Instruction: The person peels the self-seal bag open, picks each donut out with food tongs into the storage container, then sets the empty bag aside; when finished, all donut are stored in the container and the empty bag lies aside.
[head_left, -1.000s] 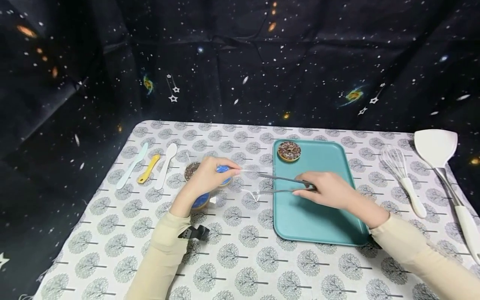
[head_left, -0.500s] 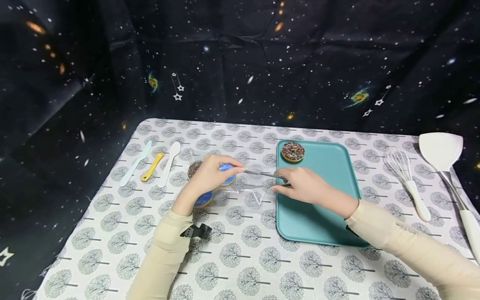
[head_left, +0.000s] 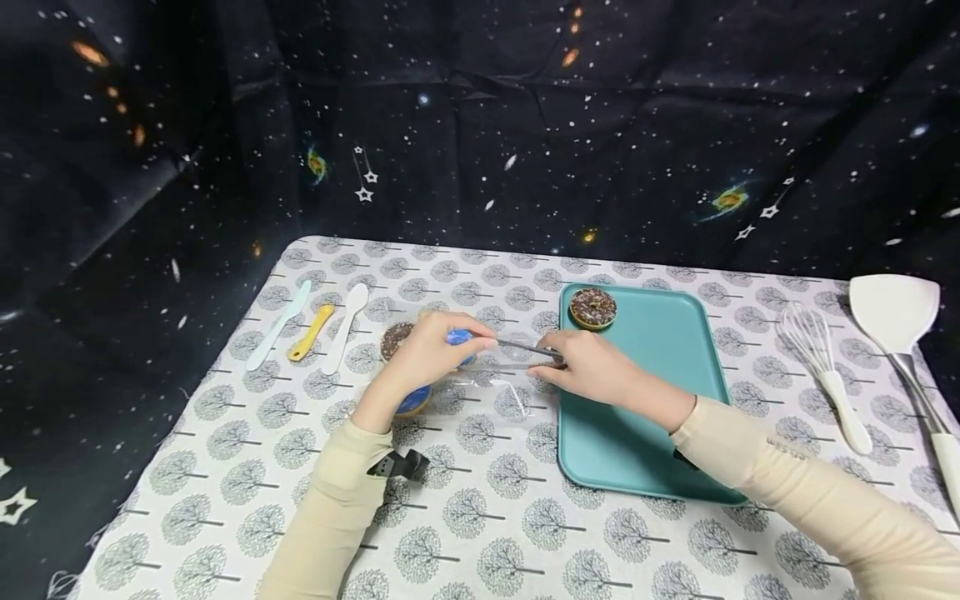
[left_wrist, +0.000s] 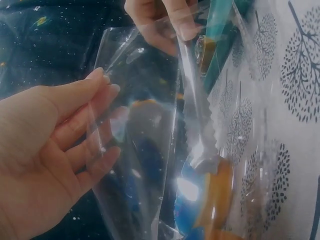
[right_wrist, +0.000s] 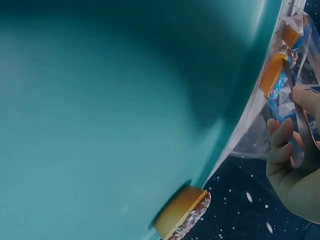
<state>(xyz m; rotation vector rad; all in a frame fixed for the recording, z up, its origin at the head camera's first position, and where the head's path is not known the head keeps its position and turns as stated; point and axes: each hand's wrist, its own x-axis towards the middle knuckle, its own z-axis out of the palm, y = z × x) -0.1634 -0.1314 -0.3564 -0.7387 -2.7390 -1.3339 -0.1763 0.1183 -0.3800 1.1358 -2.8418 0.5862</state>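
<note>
My left hand [head_left: 427,357] pinches the mouth edge of a clear plastic bag [head_left: 512,402] at the middle of the table. My right hand [head_left: 596,365] grips metal tongs [head_left: 517,345] that reach leftward into the bag. In the left wrist view, the serrated tip of the tongs [left_wrist: 200,125] is right at a blue-topped donut [left_wrist: 187,200]. Another blue donut [head_left: 414,402] and a chocolate sprinkled donut [head_left: 393,340] lie in the bag, partly hidden by my left hand. One more chocolate sprinkled donut [head_left: 593,308] sits in the tray's far left corner.
The teal tray [head_left: 637,442] lies under my right forearm. At the left are a pale blue knife [head_left: 279,327], a yellow-handled utensil [head_left: 311,333] and a white spoon [head_left: 346,328]. A whisk [head_left: 825,375] and a white spatula [head_left: 894,312] lie at the right.
My right hand has moved left from over the tray, pushing the tongs deeper into the bag. My left hand keeps its pinch on the bag's edge. The head view has shifted slightly.
</note>
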